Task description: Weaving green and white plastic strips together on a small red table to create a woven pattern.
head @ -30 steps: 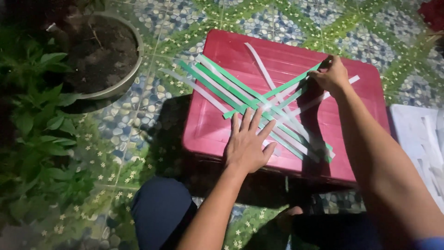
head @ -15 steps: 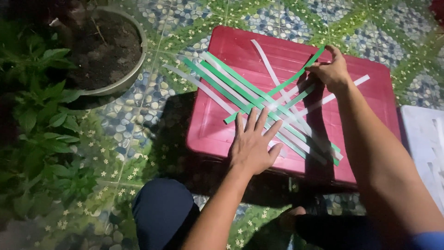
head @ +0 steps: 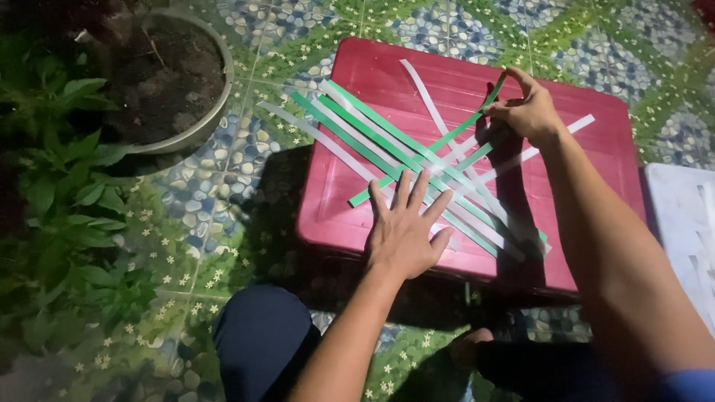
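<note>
Green and white strips (head: 417,160) crisscross flat under the spread left hand (head: 404,232); right hand (head: 525,112) pinches one.

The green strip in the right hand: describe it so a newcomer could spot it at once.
Start at the red plastic box on the patterned floor. Green and white strips fan across its top; the right hand pinches one green strip near its upper end. Unlike the other green ones, it slants up to the right, crossing them.
</note>
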